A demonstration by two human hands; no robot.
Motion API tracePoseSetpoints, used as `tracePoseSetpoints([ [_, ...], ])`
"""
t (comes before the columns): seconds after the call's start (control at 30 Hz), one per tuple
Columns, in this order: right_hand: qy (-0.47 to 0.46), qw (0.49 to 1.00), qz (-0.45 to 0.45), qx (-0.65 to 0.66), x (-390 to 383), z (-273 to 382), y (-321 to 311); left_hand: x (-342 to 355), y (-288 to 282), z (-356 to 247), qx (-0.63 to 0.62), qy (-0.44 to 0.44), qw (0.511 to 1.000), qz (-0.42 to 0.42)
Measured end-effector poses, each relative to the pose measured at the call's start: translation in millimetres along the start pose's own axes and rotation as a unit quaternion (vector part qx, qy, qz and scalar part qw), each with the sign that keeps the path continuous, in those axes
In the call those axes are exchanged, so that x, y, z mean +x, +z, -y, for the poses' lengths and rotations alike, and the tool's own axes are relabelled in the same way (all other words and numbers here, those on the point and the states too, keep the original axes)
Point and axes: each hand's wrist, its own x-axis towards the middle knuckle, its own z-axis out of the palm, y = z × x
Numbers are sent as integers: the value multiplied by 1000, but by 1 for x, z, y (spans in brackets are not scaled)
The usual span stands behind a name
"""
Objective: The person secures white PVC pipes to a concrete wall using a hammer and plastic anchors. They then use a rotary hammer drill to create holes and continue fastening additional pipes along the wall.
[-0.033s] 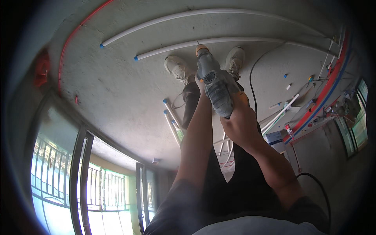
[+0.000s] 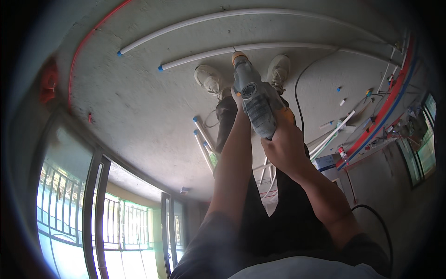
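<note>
A grey and orange rotary drill (image 2: pixel 254 100) points away from me between my two shoes (image 2: pixel 209 79), its thin bit at the near white pipe (image 2: pixel 195 59) on the concrete floor (image 2: pixel 139 93). I cannot tell whether the bit touches anything. My left hand (image 2: pixel 238 100) is closed on the drill's left side near the front, its fingers partly hidden by the tool. My right hand (image 2: pixel 282 142) is closed round the rear grip.
Another white pipe (image 2: pixel 223 15) lies beyond. A black cable (image 2: pixel 299 88) runs along the right, near pipe offcuts (image 2: pixel 332 132), red and blue lines (image 2: pixel 390 111) and a blue box (image 2: pixel 325 162). Glazed doors (image 2: pixel 62 186) with railings behind stand at the lower left.
</note>
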Motion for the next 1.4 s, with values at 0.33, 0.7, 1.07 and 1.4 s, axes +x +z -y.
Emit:
tracePoseSetpoints([
  [0.33,48,999,13,3,15,-10,8,18,3,8,65,0,998,2],
  [0.7,21,999,-27,19,26,-14,20,32,-1,6,128,-5,992,15],
  [1.07,63,998,-5,25,33,-17,26,44,-4,6,183,-3,983,6],
  [1.4,3,999,-46,1,33,-19,29,51,0,3,222,-5,975,6],
])
